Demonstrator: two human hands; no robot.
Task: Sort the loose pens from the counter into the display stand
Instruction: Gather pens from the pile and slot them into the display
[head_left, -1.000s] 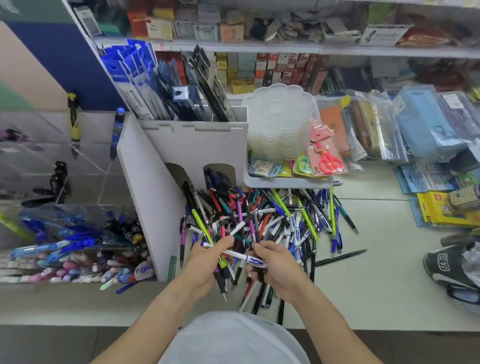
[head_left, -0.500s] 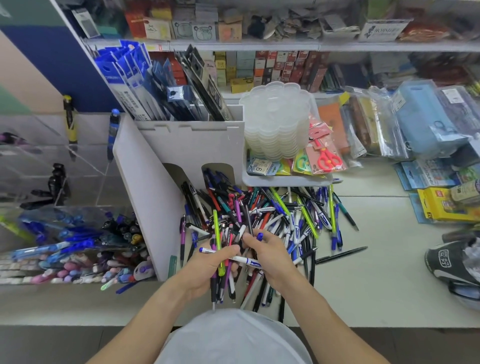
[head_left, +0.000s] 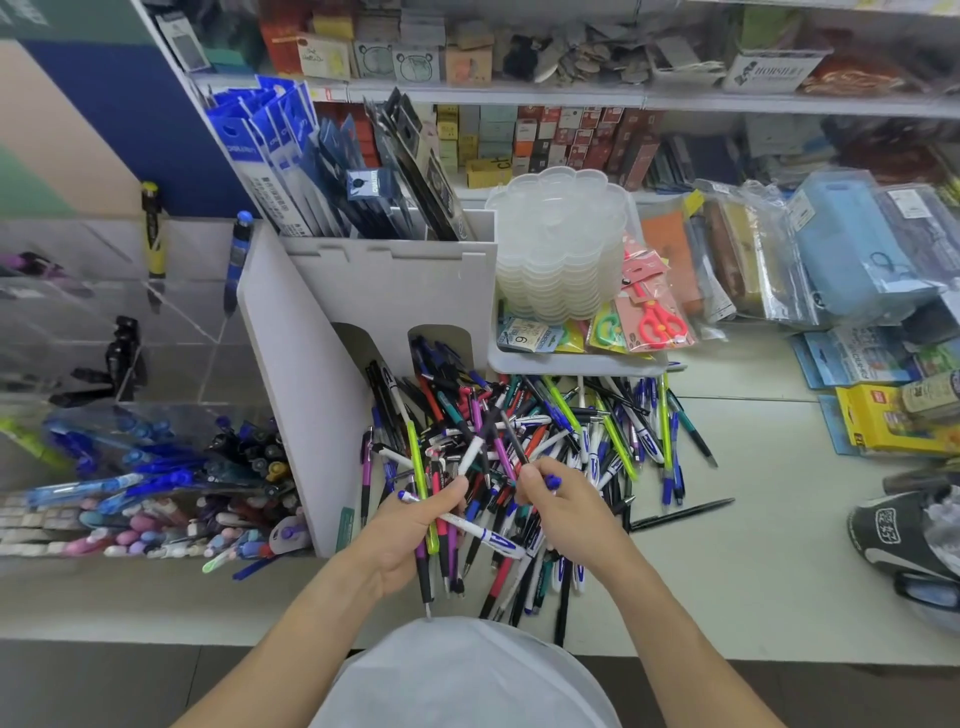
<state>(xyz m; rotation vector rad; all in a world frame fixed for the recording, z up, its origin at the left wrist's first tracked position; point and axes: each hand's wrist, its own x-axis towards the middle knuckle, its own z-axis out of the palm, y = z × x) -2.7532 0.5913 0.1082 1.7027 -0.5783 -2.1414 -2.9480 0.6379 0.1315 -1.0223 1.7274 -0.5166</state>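
There is a single view, from a wide-angle camera worn on the person's head, looking forward and steeply down over the chest at the worktop (head_left: 727, 561). It sits close above the pile of pens (head_left: 519, 441): the left hand (head_left: 410, 525) and right hand (head_left: 566, 514) fill the lower middle just this side of the pile, with both forearms running in from the bottom edge. Beyond the pile the view reaches the grey display stand (head_left: 384, 280) and, behind that, the shelves (head_left: 519, 93) along the top edge, whose lines bend with the lens.

Left hand (head_left: 410, 530) and right hand (head_left: 566, 512) both curled, gripping.
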